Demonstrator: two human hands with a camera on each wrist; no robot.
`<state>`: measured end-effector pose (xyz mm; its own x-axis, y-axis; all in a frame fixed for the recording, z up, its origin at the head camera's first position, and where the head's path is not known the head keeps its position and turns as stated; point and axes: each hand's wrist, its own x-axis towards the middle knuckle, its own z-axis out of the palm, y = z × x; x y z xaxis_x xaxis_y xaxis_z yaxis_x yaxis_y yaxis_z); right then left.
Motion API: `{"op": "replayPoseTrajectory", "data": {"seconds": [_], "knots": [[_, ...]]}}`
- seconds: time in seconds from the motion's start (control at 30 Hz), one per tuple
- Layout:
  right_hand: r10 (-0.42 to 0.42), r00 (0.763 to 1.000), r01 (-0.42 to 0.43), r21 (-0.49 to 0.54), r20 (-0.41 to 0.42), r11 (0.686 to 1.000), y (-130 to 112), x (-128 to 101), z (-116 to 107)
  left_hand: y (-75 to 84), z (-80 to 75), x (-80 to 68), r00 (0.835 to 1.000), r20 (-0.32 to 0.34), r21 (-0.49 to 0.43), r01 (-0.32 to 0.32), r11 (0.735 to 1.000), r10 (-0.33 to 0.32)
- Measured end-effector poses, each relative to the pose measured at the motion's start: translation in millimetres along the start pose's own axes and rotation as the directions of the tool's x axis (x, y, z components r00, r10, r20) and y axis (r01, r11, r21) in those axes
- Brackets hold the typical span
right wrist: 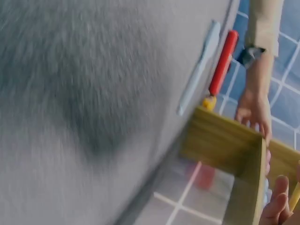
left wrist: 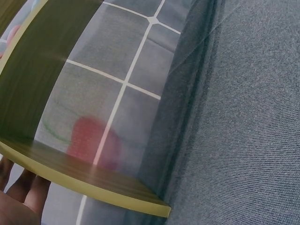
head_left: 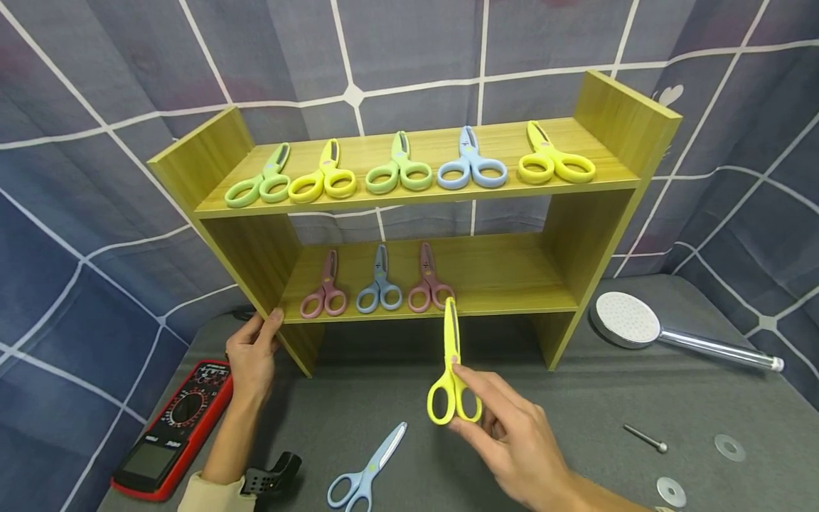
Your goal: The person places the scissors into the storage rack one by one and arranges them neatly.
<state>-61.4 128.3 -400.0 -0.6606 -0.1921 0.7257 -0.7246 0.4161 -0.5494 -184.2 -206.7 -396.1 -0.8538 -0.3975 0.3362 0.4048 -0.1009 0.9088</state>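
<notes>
My right hand (head_left: 512, 434) pinches yellow scissors (head_left: 452, 341) by the handle loops, blades pointing up, in front of the lower shelf board. My left hand (head_left: 252, 355) grips the left side panel of the wooden shelf (head_left: 512, 306) near the lower board; its fingers also show behind the panel in the left wrist view. On the lower board lie pink scissors (head_left: 328, 284), blue scissors (head_left: 380, 281) and a second pink pair (head_left: 429, 277), partly overlapped by the yellow blade tip. Another blue pair (head_left: 367, 473) lies on the grey table, its handles cut by the frame edge.
Several green, yellow and blue scissors (head_left: 472, 160) line the upper board. Left on the table sits a red multimeter (head_left: 179, 427). To the right are a shower head (head_left: 627, 320), a bolt (head_left: 645, 438) and two washers (head_left: 729, 448). Tiled-pattern fabric (head_left: 416, 50) hangs behind.
</notes>
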Motion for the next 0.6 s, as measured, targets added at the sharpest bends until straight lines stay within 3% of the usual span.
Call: {"op": "replayPoseTrajectory", "data": {"seconds": [0.27, 0.47, 0.6], "knots": [[0.193, 0.98, -0.199, -0.145, -0.05, 0.969, 5.2, 22.3, -30.5, 0.6, 0.0, 0.6, 1.0, -0.006, -0.007, -0.007, 1.0, 0.007], [0.256, 0.965, -0.262, -0.225, -0.058, 0.938, 16.6, 40.7, -41.5, -0.3, 0.2, 0.8, 1.0, 0.003, -0.022, -0.011, 1.0, 0.011], [0.331, 0.942, -0.331, -0.262, -0.046, 0.906, 25.2, 52.4, -43.2, -0.1, 0.6, 0.1, 1.0, 0.0, -0.018, -0.009, 1.0, 0.009]]}}
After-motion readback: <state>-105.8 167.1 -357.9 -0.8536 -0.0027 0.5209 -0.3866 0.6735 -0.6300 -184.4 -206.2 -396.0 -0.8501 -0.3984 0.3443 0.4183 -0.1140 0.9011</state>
